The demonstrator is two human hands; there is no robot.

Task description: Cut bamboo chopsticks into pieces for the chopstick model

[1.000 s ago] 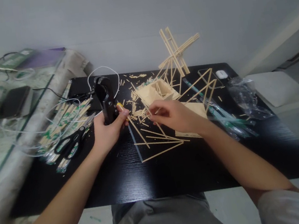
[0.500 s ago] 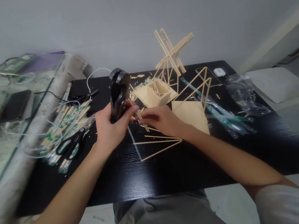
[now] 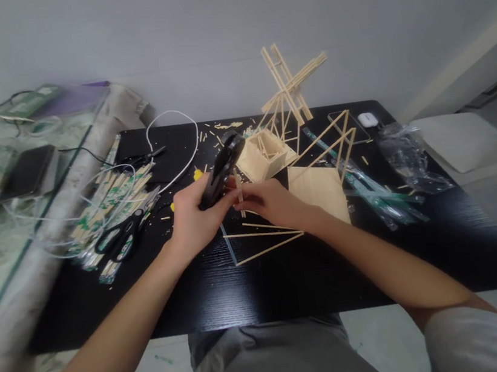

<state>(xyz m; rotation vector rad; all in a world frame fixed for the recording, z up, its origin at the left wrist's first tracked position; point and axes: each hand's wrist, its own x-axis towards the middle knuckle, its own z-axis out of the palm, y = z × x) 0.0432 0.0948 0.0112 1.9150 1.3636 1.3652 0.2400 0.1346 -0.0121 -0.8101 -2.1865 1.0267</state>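
My left hand (image 3: pixel 197 217) is wrapped round a black tool (image 3: pixel 224 168) that looks like a hot glue gun, tilted up to the right; yellow parts show beside the hand. Between the fingertips of my right hand (image 3: pixel 273 201) is a short bundle of thin wooden sticks (image 3: pixel 240 194), held nearly upright. My left thumb and fingertips meet it too. Just below my hands, a frame of thin sticks (image 3: pixel 270 250) lies on the black table, with a bluish strip (image 3: pixel 229 246) along its left side. Behind my right hand are a pale wooden panel (image 3: pixel 317 186) and a hollow wooden box (image 3: pixel 267 156).
A windmill-like stick structure (image 3: pixel 290 86) rises at the back. Left lie black scissors (image 3: pixel 122 236), packaged sticks (image 3: pixel 108 204) and a looping white cord (image 3: pixel 195 132). Clear plastic wrappers (image 3: pixel 373 194) and a crumpled bag (image 3: pixel 409 155) are at right. Wood scraps litter the table (image 3: pixel 191 303).
The black tool has tipped from upright toward the right and lower. My left hand has shifted slightly right. The stick bundle has turned from slanted to nearly upright, and yellow parts now show.
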